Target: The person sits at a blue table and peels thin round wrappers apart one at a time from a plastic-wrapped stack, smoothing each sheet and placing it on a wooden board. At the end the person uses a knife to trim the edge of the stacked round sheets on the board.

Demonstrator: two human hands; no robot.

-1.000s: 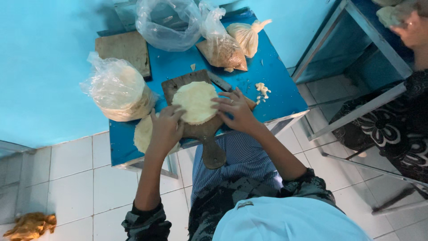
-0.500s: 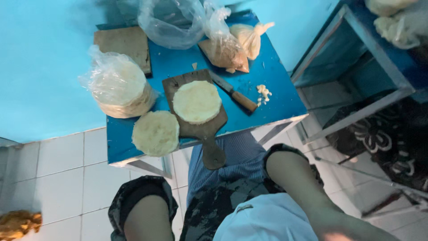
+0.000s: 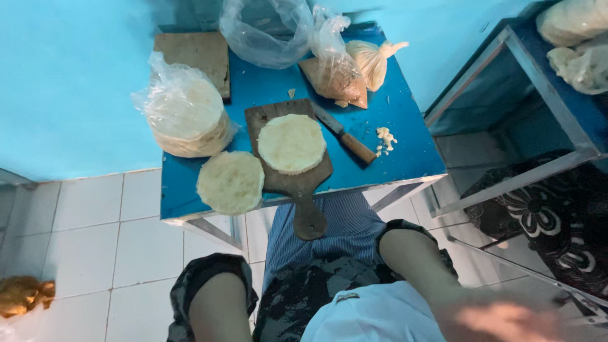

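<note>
A round stack of pale flatbreads [image 3: 291, 142] lies on a wooden paddle board [image 3: 303, 190] on the small blue table [image 3: 399, 107]. A second round stack [image 3: 230, 182] sits just left of the board, on the table. A knife with a wooden handle [image 3: 347, 137] lies right of the board. Both my arms are drawn back toward my body, away from the table. My left forearm [image 3: 215, 310] runs off the bottom edge, so that hand is hidden. My right hand [image 3: 506, 323] is a blur at the bottom right, well below the table; what it holds is unclear.
A plastic bag of flatbreads [image 3: 187, 114] stands at the table's left. Further bags [image 3: 335, 69] and a square wooden board [image 3: 193, 54] sit at the back, with pale crumbs [image 3: 384, 140] near the knife. A blue metal rack [image 3: 506, 95] stands to the right. A brownish object [image 3: 22, 294] lies on the tiled floor.
A second ago both hands pressed the flatbreads on the board. They have since pulled back toward my body, and the second stack by the board is uncovered.
</note>
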